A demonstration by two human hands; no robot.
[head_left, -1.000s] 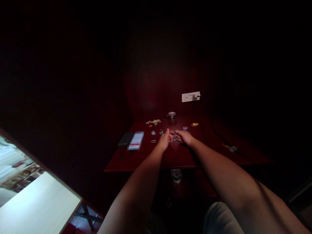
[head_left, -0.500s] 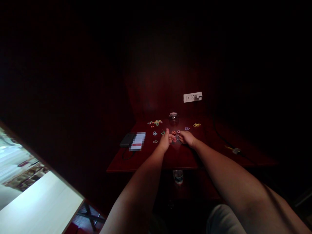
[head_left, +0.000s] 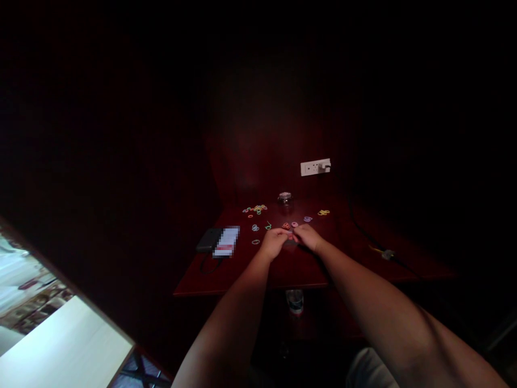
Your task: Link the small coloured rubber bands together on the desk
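Close together over the dark red table (head_left: 242, 277), my left hand (head_left: 275, 242) and my right hand (head_left: 307, 237) both have their fingers pinched. Between the fingertips is a small pale thing, too small to make out. Just beyond the hands lie orange bands (head_left: 286, 226) and a pink band (head_left: 294, 224). To the left are green bands (head_left: 268, 226), light blue bands (head_left: 255, 228) and a single band (head_left: 256, 242). Purple bands (head_left: 307, 219) and yellow bands (head_left: 323, 213) lie to the right. A mixed pile of bands (head_left: 258, 208) is farther back.
A lidded clear jar (head_left: 285, 199) stands at the back. On the left are a black case (head_left: 209, 240) and a blurred-out phone (head_left: 226, 241). A cable with a plug (head_left: 388, 255) lies on the right. The wall has a socket (head_left: 315, 167). A cup (head_left: 295, 302) sits beneath the tabletop.
The hands have come closer together, and the left thumb, which pointed up, has folded down toward the right fingertips. The whole view has shifted slightly.
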